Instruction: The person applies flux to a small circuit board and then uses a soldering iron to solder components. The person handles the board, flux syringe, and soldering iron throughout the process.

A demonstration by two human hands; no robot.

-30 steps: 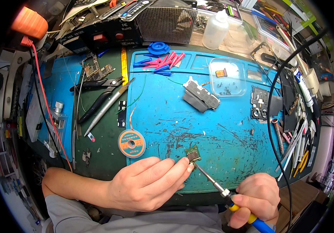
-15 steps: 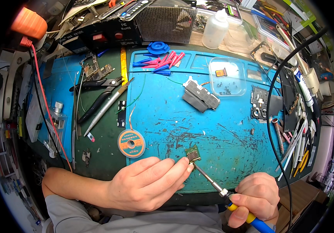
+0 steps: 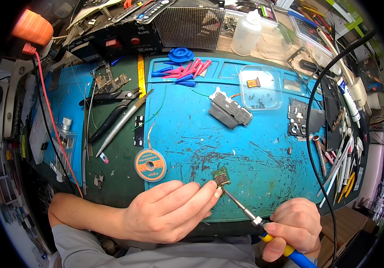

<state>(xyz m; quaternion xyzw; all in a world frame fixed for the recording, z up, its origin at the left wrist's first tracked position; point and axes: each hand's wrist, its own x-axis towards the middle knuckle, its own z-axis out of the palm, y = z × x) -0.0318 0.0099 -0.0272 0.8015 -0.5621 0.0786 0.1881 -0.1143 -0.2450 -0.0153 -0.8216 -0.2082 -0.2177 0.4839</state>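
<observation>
My left hand (image 3: 174,212) is closed, its fingertips pinching the lower edge of a small green circuit board (image 3: 221,173) above the blue work mat (image 3: 178,118). In my right hand (image 3: 295,223) is a soldering iron (image 3: 242,206) with a yellow and blue handle, gripped in a fist. Its metal shaft slants up and left, and the tip reaches the board's lower edge beside my left fingertips. Whether the tip touches the board I cannot tell. The fingertips cover part of the board. A spool of copper desoldering braid (image 3: 142,166) lies just beyond my left hand.
A black cable (image 3: 309,147) arches down the right side. Further back lie a dark grey module (image 3: 230,112), a clear plastic box (image 3: 272,100) with tiny screws, and pink and blue cone tips (image 3: 196,69). Pliers (image 3: 109,120) and a silver knife (image 3: 120,127) rest at left; several tools (image 3: 346,163) at right.
</observation>
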